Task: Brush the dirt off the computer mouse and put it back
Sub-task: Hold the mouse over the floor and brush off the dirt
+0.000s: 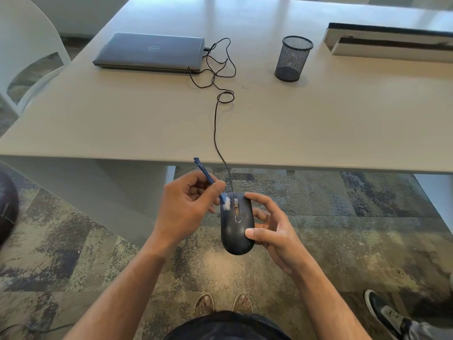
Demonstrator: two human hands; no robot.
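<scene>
A black wired computer mouse [232,229] is held in the air below the table's front edge, buttons facing up. My right hand [272,229] grips it from the right side, thumb on its top and fingers round its front and underside. My left hand [183,209] pinches a small blue brush [208,179] with white bristles. The bristles touch the mouse's left button beside the scroll wheel. The mouse's black cable [215,123] runs up over the table edge to a shut grey laptop [152,51].
The beige table [318,123] carries the laptop at the back left, a black mesh pen cup [293,58] and a long white box [392,42] at the back right. A white chair [27,45] stands at the left. Another person's shoe [382,312] is at the lower right.
</scene>
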